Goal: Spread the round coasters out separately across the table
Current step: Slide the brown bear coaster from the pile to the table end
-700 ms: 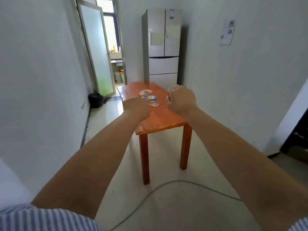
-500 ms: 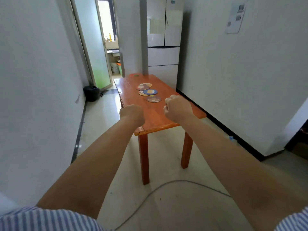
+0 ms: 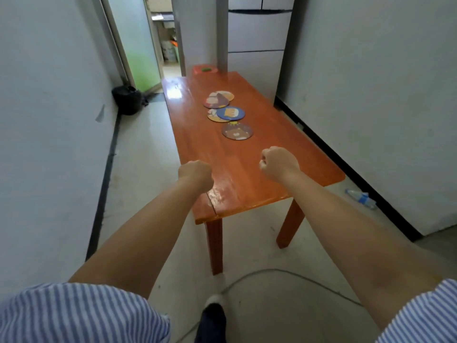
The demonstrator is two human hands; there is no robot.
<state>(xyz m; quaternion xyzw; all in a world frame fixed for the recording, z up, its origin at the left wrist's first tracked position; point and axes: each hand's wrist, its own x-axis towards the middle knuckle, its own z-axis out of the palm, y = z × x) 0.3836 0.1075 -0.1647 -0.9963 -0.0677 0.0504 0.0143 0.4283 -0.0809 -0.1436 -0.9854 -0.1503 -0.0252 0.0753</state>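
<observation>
Coasters (image 3: 229, 113) in line along table (image 3: 247, 174)

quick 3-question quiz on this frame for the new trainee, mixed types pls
1. True or false: the brown coaster nearest the person lies apart from the other coasters.
2. Multiple choice: the blue coaster is A) alone on bare wood, B) overlapping a lighter coaster on its left, C) held in the right hand.
3. Fill in: both the left hand and the right hand are closed into ____ above the near end of the table.

Key: 1 true. 2 B. 3 fists, touching no coaster.
</observation>
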